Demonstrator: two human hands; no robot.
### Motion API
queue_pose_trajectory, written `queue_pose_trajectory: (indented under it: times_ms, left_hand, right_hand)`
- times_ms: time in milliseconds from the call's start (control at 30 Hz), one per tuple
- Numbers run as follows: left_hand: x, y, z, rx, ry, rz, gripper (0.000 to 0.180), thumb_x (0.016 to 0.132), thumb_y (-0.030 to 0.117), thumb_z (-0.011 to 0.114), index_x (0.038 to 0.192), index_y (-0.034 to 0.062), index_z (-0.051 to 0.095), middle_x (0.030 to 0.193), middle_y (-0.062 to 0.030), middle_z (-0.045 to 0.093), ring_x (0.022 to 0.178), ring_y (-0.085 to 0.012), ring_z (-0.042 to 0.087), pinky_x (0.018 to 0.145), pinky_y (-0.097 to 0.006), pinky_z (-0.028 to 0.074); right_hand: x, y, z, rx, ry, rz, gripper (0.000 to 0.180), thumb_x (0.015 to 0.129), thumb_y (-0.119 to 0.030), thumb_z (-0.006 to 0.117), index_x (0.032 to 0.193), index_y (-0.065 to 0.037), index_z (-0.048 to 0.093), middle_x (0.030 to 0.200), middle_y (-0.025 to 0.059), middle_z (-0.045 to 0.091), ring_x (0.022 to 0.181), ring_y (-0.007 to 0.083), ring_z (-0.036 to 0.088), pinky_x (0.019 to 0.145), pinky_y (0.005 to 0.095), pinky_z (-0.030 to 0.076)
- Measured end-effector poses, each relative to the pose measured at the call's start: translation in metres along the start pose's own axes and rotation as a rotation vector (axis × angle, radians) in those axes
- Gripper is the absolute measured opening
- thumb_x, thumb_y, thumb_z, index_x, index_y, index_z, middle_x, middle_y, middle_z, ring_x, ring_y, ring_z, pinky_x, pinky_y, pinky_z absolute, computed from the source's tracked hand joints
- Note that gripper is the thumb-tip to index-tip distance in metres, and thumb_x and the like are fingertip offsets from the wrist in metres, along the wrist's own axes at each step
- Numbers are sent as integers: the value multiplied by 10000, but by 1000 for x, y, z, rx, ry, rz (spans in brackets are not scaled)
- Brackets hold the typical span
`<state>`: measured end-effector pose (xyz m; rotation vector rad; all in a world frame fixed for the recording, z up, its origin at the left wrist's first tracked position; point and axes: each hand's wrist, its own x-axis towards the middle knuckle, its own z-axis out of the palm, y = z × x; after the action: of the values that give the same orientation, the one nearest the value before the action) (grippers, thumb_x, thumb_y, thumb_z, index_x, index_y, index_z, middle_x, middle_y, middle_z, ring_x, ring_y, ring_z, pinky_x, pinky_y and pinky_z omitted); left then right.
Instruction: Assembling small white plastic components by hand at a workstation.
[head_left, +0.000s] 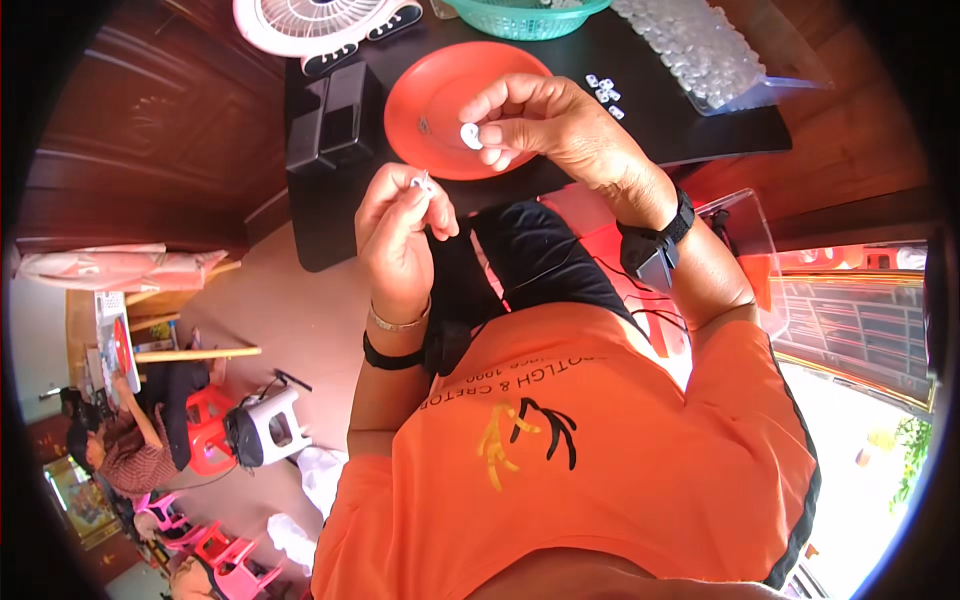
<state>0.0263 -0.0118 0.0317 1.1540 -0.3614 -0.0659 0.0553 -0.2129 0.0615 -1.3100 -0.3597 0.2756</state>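
Observation:
My left hand (400, 235) is raised at the near edge of the black table, pinching a small white plastic piece (422, 184) between thumb and fingertips. Slightly farther off and to the right, my right hand (560, 125) grips a small round white plastic piece (471, 136) over the orange plate (420, 80). The two pieces are apart, and their exact kind is too small to make out. On the plate lies a little greyish bit (424, 126). Several small transparent-and-white pieces (603, 90) are scattered on the table beyond my right wrist.
A transparent tray (760, 92) heaped with small transparent pieces (695, 50) stands at the far right. At the back are a teal basket (525, 20) and a white fan (315, 25); a black box (335, 118) sits left. Another person (135, 450) sits at far left near stools (210, 430).

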Motion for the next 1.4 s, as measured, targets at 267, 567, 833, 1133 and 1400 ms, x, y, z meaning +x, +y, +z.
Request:
queue_pose_trajectory:
  times_ms: [267, 567, 833, 1133, 1400]
  left_hand:
    - [-15, 4, 18, -22, 68, -22, 152, 890, 147, 462, 835, 11, 501, 637, -61, 510, 533, -124, 479, 501, -221, 373]
    - [-28, 2, 22, 188, 123, -104, 139, 894, 119, 450, 801, 26, 493, 618, -8, 435, 502, -85, 409, 467, -205, 300]
    - [-32, 3, 23, 222, 137, -90, 143, 880, 92, 474, 755, 22, 491, 594, 13, 400, 495, -60, 354, 452, -201, 262]
    - [-34, 0, 19, 238, 142, -89, 148, 879, 95, 477, 748, 27, 494, 590, 17, 400, 501, -54, 355, 453, -199, 266]
    - [-34, -4, 18, 320, 146, -68, 142, 880, 96, 481, 756, 31, 505, 594, 18, 416, 505, -49, 357, 458, -194, 278]
  right_hand:
    - [-13, 26, 15, 401, -34, 92, 186, 874, -84, 625, 1050, -24, 629, 900, 41, 657, 722, 106, 635, 689, 222, 527]
    - [-29, 16, 26, 67, 49, -42, 184, 860, -45, 626, 1038, -7, 650, 862, 18, 662, 701, 56, 579, 646, 200, 481]
    - [-30, 15, 31, -78, 58, -85, 148, 854, -23, 621, 995, 1, 660, 848, 22, 655, 721, 64, 579, 663, 206, 483]
    - [-28, 20, 33, -153, 29, -103, 144, 861, -70, 642, 994, -21, 666, 839, 13, 655, 749, 64, 589, 684, 208, 490]
    - [-29, 21, 34, -199, 41, -95, 143, 865, -68, 632, 990, -4, 659, 839, 26, 659, 773, 84, 609, 720, 220, 500]
